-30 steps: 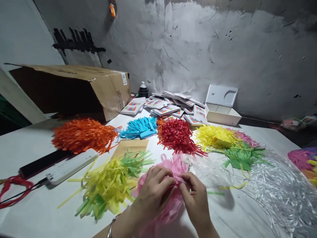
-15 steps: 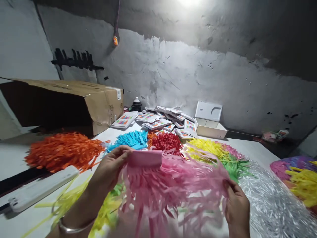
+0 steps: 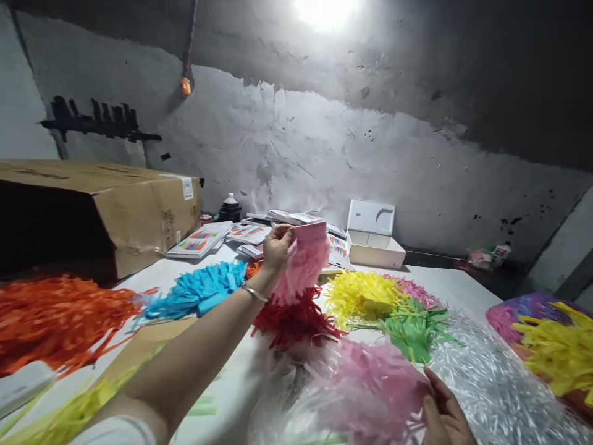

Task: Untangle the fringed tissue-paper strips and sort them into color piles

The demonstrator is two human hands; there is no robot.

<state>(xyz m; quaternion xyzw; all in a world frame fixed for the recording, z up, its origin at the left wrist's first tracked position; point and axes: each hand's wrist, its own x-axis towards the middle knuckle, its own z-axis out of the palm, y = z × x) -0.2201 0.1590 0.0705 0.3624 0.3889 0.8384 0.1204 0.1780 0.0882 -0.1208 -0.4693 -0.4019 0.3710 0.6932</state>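
I had my left hand (image 3: 278, 246) closed on one pink fringe (image 3: 306, 269) above the red fringe (image 3: 296, 324) | right hand (image 3: 448, 413) lightly pinching the lower pink fringe (image 3: 370, 383) | step, I judged: holding both apart; next move called for untangled strands

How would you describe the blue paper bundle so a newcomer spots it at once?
Start at the big brown cardboard box on the left. Just in front of its right end lies the bright blue fringed paper bundle, between a loose orange fringed heap and a dark red fringed bundle; its colour alone separates it.
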